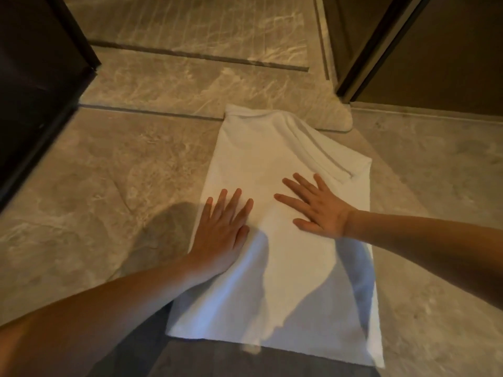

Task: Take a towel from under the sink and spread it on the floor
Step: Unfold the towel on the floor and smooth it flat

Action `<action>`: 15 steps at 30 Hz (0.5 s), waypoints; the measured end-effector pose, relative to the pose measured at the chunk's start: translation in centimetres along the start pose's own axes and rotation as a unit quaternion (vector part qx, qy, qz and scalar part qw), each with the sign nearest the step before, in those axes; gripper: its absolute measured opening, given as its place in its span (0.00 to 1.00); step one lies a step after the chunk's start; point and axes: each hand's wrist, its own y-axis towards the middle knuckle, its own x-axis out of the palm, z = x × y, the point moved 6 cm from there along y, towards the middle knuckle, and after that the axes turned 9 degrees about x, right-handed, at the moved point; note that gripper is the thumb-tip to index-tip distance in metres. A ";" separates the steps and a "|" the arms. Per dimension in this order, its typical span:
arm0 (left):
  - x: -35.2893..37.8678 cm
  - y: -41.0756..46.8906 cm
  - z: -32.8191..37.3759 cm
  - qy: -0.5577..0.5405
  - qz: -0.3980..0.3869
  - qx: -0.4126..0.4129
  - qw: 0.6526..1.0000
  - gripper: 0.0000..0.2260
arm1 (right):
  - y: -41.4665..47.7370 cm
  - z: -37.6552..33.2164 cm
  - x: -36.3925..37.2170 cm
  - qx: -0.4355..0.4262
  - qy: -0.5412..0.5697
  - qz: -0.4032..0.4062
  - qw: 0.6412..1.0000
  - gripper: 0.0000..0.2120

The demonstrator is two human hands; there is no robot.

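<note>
A white towel lies lengthwise on the beige marble floor, running from near me toward the far side. Its far right corner is folded back over itself, showing a striped hem. My left hand rests flat on the towel's left edge with fingers spread. My right hand presses flat on the towel's middle, fingers apart and pointing left. Neither hand grips the cloth.
A dark cabinet stands at the left. A dark door frame and wooden panel rise at the far right. A raised marble step crosses the floor beyond the towel. My dark-clothed knee is at the bottom.
</note>
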 end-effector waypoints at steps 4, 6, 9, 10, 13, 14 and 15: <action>0.1 0.1 1.2 0.017 -0.013 -0.031 0.999 0.27 | 0.5 1.1 -0.7 -0.035 -0.003 -0.011 0.999 0.32; -0.9 0.9 0.8 0.038 0.010 0.002 0.999 0.26 | 0.6 1.2 -0.9 -0.032 0.005 -0.004 0.999 0.32; -1.3 2.1 -0.8 0.058 0.016 0.088 0.994 0.24 | 0.3 1.1 -2.1 -0.012 0.089 0.021 0.996 0.29; -1.1 2.4 -1.2 0.057 0.010 0.097 0.994 0.24 | 0.1 1.7 -2.8 0.011 0.140 0.050 0.989 0.28; -0.3 2.7 -1.0 0.046 0.008 0.088 0.995 0.25 | -0.6 5.7 -4.6 0.145 0.209 0.165 0.953 0.27; 0.0 2.8 -0.7 0.048 0.007 0.085 0.995 0.25 | -1.0 7.3 -4.7 0.197 0.202 0.179 0.942 0.27; 0.1 2.8 -0.4 0.051 0.007 0.084 0.995 0.25 | -1.3 8.8 -4.6 0.241 0.193 0.174 0.935 0.27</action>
